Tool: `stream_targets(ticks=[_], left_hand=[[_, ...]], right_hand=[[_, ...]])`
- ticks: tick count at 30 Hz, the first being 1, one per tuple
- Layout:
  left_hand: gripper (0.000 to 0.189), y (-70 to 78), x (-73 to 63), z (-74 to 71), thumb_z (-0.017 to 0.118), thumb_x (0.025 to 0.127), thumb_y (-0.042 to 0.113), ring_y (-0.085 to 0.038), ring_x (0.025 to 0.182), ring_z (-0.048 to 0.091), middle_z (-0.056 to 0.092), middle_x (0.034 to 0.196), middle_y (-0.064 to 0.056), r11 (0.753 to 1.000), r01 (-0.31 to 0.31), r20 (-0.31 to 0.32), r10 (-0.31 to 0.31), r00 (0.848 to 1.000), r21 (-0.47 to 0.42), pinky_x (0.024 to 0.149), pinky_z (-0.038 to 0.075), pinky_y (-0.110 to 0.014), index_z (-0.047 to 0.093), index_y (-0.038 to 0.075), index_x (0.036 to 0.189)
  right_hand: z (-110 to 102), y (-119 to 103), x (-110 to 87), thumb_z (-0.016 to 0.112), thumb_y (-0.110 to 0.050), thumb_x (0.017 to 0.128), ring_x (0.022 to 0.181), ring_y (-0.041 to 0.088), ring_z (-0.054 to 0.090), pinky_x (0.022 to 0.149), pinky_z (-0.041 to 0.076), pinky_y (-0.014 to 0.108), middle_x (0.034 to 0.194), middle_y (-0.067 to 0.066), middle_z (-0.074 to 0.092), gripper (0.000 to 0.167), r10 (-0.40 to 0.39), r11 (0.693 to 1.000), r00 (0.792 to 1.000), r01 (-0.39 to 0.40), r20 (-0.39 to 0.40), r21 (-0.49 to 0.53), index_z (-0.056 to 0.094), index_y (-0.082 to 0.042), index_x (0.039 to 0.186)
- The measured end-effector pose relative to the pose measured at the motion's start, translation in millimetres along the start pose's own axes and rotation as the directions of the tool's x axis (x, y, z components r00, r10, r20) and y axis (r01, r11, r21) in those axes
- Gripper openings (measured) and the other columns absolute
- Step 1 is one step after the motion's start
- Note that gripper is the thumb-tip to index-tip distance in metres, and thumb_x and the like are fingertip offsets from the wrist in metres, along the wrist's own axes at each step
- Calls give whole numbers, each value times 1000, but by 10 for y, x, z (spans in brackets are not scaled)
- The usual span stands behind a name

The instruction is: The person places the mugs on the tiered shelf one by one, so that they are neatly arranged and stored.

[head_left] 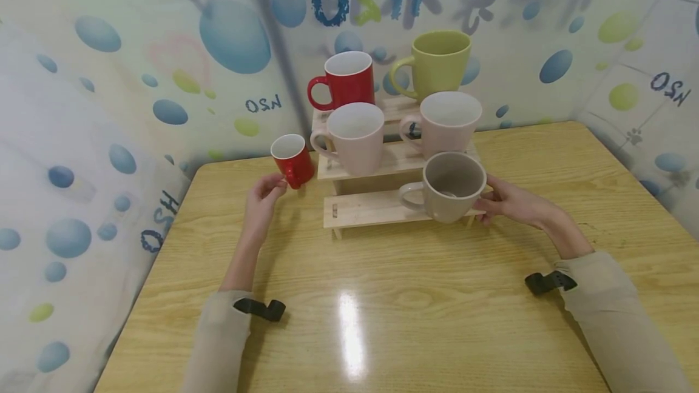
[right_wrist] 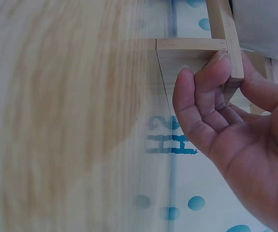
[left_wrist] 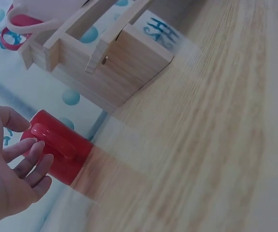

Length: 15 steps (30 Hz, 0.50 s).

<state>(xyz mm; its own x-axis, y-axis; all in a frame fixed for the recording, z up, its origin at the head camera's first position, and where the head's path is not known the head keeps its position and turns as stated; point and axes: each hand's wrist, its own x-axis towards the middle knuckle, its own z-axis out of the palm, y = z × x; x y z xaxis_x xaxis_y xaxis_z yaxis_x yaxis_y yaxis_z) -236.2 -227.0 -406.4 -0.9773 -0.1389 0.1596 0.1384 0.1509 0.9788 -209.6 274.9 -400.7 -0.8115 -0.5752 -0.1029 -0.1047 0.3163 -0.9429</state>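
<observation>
On the table left of the wooden tiered rack [head_left: 366, 208], a small red mug [head_left: 291, 159] stands with its handle facing my left hand [head_left: 262, 202]. In the left wrist view the thumb and fingertips [left_wrist: 41, 146] are right at that handle [left_wrist: 56, 141], loosely bent and spread. My right hand [head_left: 513, 202] grips the right end of the rack's lowest shelf, thumb on one side and curled fingers on the other, as the right wrist view shows at the shelf board [right_wrist: 233, 58]. Just beside it, a grey-beige mug [head_left: 453, 190] sits on that lowest shelf.
Two pale pink mugs [head_left: 357, 144] stand on the middle shelf. Higher up are a larger red mug [head_left: 352, 83] and a yellow-green mug [head_left: 439, 68]. A patterned cloth backdrop [head_left: 235, 96] rises behind and beside the wooden table [head_left: 415, 302].
</observation>
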Motion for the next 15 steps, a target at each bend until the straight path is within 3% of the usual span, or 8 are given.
stream_targets(ticks=[5,9,15], left_hand=[[30,-8,59,26,53,100,5,-10,99,56,61,109,-11,999,41,-4,-41,999,20,97,41,-26,56,-13,124],[28,-9,123,55,56,99,7,-15,102,53,61,105,-6,996,85,-12,-85,996,19,100,39,-30,58,-11,120],[19,-27,222,116,57,97,6,-14,101,56,65,98,1,991,119,-7,-120,993,-69,105,40,-34,61,-7,110]], right_hand=[[-1,5,0,50,-8,106,86,28,67,74,57,38,114,9,66,62,-5,1000,1000,5,0,1,13,0,156],[2,1,0,50,-8,106,86,28,67,74,57,38,114,10,66,62,-16,1000,1000,16,1,1,14,-1,155],[14,-10,1,51,-8,105,85,29,66,74,57,38,115,10,65,62,-13,1000,1000,13,-6,2,14,0,155]])
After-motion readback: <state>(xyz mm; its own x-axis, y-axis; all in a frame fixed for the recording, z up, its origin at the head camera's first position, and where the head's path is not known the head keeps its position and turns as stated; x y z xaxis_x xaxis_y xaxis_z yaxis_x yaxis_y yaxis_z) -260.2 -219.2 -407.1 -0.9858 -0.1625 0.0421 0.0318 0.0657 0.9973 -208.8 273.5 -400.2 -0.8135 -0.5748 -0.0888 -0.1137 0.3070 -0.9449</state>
